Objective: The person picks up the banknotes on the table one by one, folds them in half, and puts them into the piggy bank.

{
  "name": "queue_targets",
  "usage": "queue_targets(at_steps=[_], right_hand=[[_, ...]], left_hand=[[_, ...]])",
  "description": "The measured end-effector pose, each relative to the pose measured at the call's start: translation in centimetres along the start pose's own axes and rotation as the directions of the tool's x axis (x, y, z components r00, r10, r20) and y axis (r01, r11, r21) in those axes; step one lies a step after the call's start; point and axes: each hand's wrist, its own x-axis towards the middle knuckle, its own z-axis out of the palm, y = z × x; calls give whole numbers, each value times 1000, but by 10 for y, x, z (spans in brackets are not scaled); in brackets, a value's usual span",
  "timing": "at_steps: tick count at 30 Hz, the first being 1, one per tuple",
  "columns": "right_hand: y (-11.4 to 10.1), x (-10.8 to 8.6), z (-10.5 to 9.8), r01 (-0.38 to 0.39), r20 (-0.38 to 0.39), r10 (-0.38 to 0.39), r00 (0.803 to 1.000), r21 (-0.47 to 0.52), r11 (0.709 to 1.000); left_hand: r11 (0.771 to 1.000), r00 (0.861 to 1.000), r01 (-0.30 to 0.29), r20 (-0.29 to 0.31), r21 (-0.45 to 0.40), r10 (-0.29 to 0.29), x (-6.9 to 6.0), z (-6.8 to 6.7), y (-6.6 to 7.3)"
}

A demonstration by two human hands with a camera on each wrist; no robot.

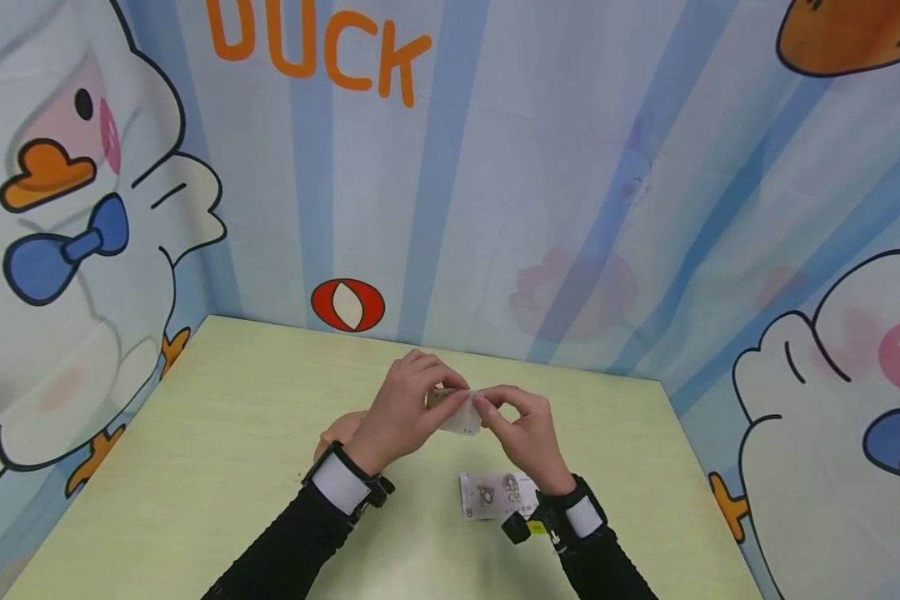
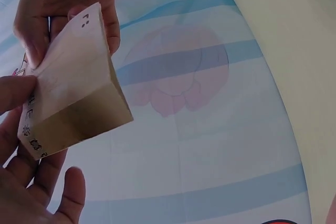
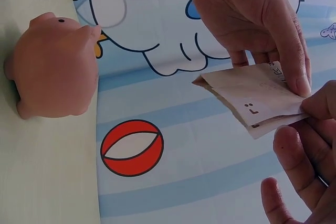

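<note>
Nearest, lower than the folded note (image 1: 462,419) and on the person's side of it, a flat note (image 1: 491,495) lies on the worktop (image 1: 232,392), partly hidden by the right wrist strap (image 1: 585,515). The folded note itself is held up off the worktop between both hands. At its right end the right hand (image 1: 527,429) pinches it between thumb and forefinger, the other fingers loosely apart; at its left end the left hand (image 1: 405,408) pinches it, thumb on one face and fingers behind. The step looks like folding: the wrist views show layers gaping at one edge and a wide, open bend, so the crease seems not yet pressed down. To do it well, I would keep the left pinch steady, level the edges with the right fingers, then press along the bend without tugging, since thin paper could skew or tear. Left of the folded note, a pink pig (image 3: 55,72) stands on the worktop; beyond the note hangs a printed curtain (image 1: 480,183).
</note>
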Motion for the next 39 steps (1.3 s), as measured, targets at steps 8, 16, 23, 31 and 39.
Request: queue_targets(at_steps=[8,16,23,31,39], right_hand=[[4,2,0,111,-9,-113,994,-118,987],[5,5,3,134,-22,-139,990,-168,977],[3,7,5,131,-24,-136,990,-144,981],[2,6,3,100,-15,-101,995,-98,990],[3,5,5,101,-15,-102,995,-75,992]], left_hand=[[1000,1000,-4,5,0,4,1,1,-4],[1000,1000,7,-8,-16,-7,1,2,-8],[1000,1000,14,-15,-26,-15,0,2,-11],[999,999,27,-39,-46,-28,-4,-5,-19],[994,996,72,-45,-77,-76,-9,-11,-22]])
